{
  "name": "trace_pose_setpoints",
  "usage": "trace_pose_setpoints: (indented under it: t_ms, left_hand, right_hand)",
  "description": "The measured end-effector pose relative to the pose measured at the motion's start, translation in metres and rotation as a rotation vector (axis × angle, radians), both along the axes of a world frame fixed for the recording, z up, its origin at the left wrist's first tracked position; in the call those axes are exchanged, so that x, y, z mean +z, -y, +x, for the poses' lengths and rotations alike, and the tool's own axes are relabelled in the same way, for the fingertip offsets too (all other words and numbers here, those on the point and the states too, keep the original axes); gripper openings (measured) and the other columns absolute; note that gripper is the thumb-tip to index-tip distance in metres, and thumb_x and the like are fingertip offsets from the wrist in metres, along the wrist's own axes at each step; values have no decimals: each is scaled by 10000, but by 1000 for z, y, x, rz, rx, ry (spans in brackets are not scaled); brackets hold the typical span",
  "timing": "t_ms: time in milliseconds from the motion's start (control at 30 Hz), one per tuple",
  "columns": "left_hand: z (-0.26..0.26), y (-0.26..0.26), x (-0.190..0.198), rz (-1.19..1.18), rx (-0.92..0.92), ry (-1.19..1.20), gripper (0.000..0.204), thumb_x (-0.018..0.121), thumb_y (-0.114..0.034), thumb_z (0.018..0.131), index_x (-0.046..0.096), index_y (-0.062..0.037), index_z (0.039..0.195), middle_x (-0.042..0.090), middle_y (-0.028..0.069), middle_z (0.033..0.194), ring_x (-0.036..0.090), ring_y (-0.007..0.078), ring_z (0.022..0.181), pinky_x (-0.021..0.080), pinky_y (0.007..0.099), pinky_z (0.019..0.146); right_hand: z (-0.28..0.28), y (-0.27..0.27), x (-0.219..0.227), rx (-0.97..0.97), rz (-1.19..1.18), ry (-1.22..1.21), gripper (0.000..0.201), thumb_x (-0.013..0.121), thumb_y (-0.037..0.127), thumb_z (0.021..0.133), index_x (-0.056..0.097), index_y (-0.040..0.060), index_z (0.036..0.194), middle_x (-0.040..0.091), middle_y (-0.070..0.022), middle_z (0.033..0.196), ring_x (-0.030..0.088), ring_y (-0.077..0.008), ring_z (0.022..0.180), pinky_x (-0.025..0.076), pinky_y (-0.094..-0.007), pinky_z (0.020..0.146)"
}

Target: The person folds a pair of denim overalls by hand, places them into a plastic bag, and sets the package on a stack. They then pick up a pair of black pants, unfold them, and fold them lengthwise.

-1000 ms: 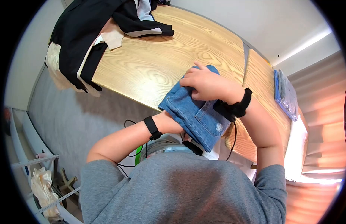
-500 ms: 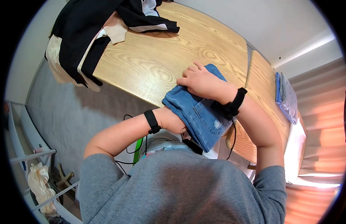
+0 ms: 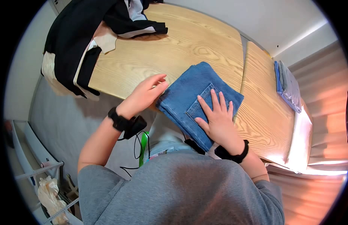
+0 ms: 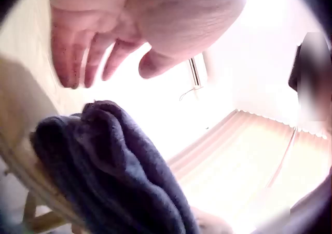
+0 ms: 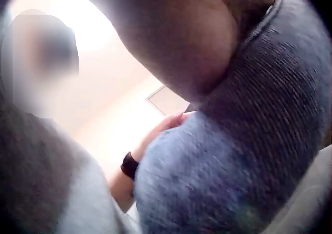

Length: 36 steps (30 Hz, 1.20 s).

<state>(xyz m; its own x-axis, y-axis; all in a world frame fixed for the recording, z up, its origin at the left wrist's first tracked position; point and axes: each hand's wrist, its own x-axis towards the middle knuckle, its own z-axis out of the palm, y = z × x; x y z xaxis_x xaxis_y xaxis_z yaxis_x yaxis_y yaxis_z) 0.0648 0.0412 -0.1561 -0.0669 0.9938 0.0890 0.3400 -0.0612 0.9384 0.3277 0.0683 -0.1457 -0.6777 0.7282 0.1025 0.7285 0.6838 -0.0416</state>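
Head view: folded blue denim jeans lie at near edge of light wooden table, long axis running near-right to far-left. Right hand flat on them, fingers spread. Left hand relaxed, fingertips touching their left edge.

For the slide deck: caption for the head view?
Right hand flat on folded blue denim jeans; left hand at their edge.

The folded blue denim jeans lie at the near edge of the light wooden desk. A heap of black and cream clothes sits far left, a flat stack of blue-grey folded fabric far right.
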Motion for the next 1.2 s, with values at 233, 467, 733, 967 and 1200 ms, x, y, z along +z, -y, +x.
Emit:
trace_pose_setpoints:
  t_ms: [233,467,733,967,1200]
  left_hand:
    - [17,-56,18,-741,-320,485,531,677,-298,835,507,61,1187,575,190,1159,618,236,976,519,345,795]
    - [53,-27,54,-116,-335,245,514,625,-63,849,396,4,1304,567,122,1161,589,191,983,473,312,860]
    - [86,-16,117,737,-171,-659,350,585,-2,722,527,-12,1067,623,149,1083,607,329,993,492,389,806]
    - [99,-2,1,468,-466,-1005,448,673,-152,749,503,22,1125,448,192,1335,387,370,1271,374,417,1011]
    - [88,-1,24,312,-289,-923,565,689,-249,780,490,-119,1293,309,208,1434,237,405,1341,238,550,1058]
  right_hand:
    - [8,1,-10,16,25,-99,596,550,507,844,412,274,1376,264,-203,1453,221,-417,1346,215,-667,997]
    - [19,3,12,9,40,-354,591,692,374,761,487,258,1304,238,-208,1458,219,-408,1351,226,-605,1037]
    - [55,-52,42,4,119,-649,451,652,159,775,548,100,1210,360,-228,1392,325,-406,1294,275,-489,1059]
    - [102,-53,24,-362,-72,-701,313,525,70,866,544,60,1178,501,-210,1278,465,-350,1198,366,-391,1012]
    - [36,-20,-7,-112,15,-328,535,590,367,858,445,208,1347,293,-166,1457,318,-394,1314,279,-532,1047]
